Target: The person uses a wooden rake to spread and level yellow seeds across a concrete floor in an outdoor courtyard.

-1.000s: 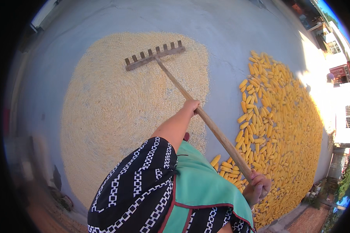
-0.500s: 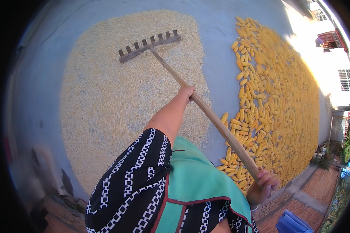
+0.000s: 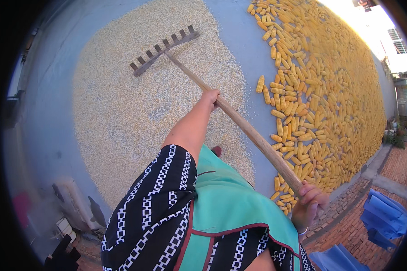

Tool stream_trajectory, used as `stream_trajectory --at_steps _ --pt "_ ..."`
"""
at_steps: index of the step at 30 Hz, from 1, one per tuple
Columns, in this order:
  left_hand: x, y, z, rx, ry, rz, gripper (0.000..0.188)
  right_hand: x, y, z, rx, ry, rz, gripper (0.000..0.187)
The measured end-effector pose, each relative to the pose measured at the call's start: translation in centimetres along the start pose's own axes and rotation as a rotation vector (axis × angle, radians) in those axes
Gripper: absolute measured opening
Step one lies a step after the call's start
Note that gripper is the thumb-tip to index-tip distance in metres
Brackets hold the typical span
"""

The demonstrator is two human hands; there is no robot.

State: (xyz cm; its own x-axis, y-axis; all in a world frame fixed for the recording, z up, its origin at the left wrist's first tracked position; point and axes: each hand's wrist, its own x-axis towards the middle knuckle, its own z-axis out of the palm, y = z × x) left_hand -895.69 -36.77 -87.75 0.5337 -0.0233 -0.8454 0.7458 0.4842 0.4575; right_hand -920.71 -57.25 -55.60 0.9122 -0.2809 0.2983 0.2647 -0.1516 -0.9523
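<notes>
Head view. A long-handled, brown wooden rake (image 3: 257,140) slants across the middle, its bar of blocky teeth on the far side, above a wide layer of pale yellow loose kernels (image 3: 117,108). Whether the bar rests on the kernels or sits clear of them, I cannot tell.

Left hand (image 3: 210,98): forward, closed around the rake's handle between bar and near end, back of the hand mostly up. Forearm reaches nearly straight out of a loose black sleeve with white chain-link stripes (image 3: 153,203). Clamped on the wood, no gap seen.

Right hand (image 3: 309,203): low and drawn in, fingers curled over the rake's near end, likewise clamped on it. Wrist bent (a thin pale band shows there), next to a green cloth apron with dark red trim (image 3: 230,203). The two hands are well apart along the handle.

Right of the rake: a broad spread of whole, bright yellow corn cobs (image 3: 339,99), with a strip of smooth grey-blue ground (image 3: 239,54) between cobs and kernels. Beyond the rake's near end: reddish brick paving (image 3: 348,226), crumpled blue sheeting (image 3: 384,217) on it.
</notes>
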Motion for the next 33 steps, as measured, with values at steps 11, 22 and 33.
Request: stream_trajectory --at_steps 11,22,33 --pt "-8.9 -20.2 -4.9 0.178 -0.04 -0.026 0.019 -22.4 -5.3 -10.8 -0.101 0.131 0.023 0.031" --pt "-22.2 -35.4 -7.9 0.334 -0.064 -0.079 0.018 -39.0 -12.9 -19.5 -0.088 0.169 -0.013 0.024" --pt "-27.6 -56.6 -8.4 0.346 -0.05 -0.148 0.021 -55.4 -17.1 -37.6 -0.041 0.254 -0.032 0.026"
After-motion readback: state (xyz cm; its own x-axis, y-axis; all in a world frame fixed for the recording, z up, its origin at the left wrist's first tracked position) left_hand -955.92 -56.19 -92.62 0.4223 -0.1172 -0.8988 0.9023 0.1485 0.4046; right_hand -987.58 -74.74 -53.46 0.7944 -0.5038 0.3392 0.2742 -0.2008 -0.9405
